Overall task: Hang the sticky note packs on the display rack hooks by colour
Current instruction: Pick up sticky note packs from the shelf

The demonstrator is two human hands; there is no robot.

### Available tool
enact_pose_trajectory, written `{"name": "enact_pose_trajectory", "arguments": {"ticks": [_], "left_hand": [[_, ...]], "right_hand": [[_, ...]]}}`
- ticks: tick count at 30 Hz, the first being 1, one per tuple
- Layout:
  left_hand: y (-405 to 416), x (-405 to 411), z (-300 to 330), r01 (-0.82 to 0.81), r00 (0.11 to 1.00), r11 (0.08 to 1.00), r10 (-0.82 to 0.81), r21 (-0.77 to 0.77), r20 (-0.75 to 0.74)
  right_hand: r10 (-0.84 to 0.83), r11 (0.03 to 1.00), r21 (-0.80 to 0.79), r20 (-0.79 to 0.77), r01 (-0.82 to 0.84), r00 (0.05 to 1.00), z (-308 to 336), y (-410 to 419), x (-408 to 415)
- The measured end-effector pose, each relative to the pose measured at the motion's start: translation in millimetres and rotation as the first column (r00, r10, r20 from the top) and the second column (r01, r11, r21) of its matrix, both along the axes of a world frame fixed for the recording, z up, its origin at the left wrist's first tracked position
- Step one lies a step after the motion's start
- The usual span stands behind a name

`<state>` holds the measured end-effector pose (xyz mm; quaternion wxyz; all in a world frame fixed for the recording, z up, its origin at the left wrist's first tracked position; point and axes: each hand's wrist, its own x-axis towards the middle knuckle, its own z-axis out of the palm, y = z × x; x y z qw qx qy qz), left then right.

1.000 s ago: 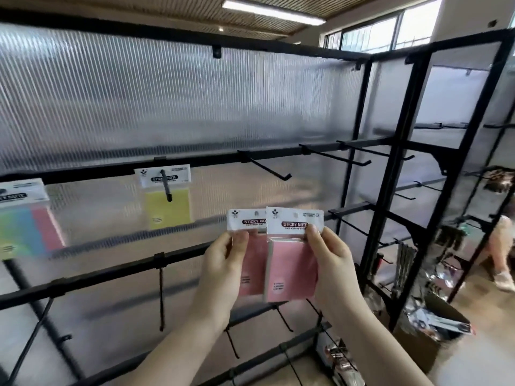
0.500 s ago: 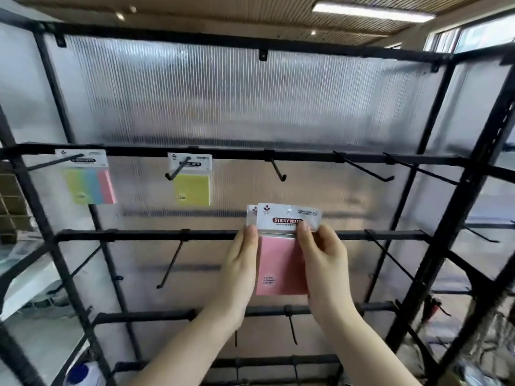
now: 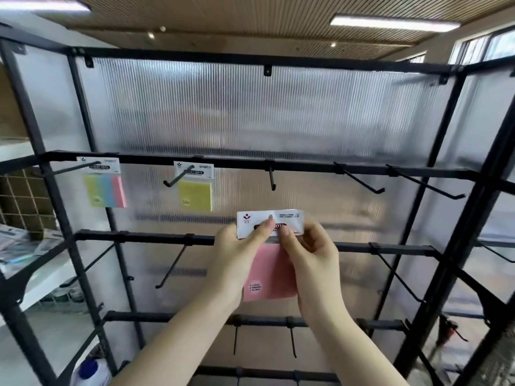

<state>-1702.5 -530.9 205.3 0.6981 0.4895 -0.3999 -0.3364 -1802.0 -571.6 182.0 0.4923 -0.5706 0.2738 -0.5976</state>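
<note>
I hold pink sticky note packs [image 3: 271, 274] stacked together in front of the black display rack [image 3: 250, 164]. My left hand [image 3: 237, 260] pinches the white header card from the left, and my right hand [image 3: 309, 254] pinches it from the right. The packs hang just below an empty hook [image 3: 271, 178] on the upper bar. A multicolour pack [image 3: 106, 188] hangs on the far left hook. A yellow pack [image 3: 195, 192] hangs on the hook beside it.
Two empty hooks [image 3: 359, 179] [image 3: 426, 185] stick out to the right on the upper bar. More empty hooks [image 3: 172, 263] line the lower bars. A ribbed translucent panel [image 3: 250, 112] backs the rack. A blue-capped bottle [image 3: 89, 370] stands at bottom left.
The view has swung left and up, bringing the rack square on. My hands brought the two pink packs together into one stack and raised them towards the upper bar.
</note>
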Motion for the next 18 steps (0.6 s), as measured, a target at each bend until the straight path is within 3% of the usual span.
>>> {"name": "enact_pose_trajectory", "arguments": {"ticks": [5, 11, 18], "left_hand": [[-11, -2, 6, -0.015, 1.0, 0.999, 0.014, -0.043, -0.023], [-23, 2, 19, -0.025, 0.997, 0.991, 0.034, -0.133, 0.071], [-44, 9, 30, -0.054, 0.995, 0.987, 0.067, -0.15, 0.08]], "right_hand": [[-0.007, 1.0, -0.015, 0.025, 0.007, 1.0, 11, -12, -1], [0.044, 0.999, -0.023, -0.052, -0.045, 0.998, 27, -25, -2], [-0.004, 0.998, -0.056, -0.058, 0.0, 0.998, 40, -45, 7]]}}
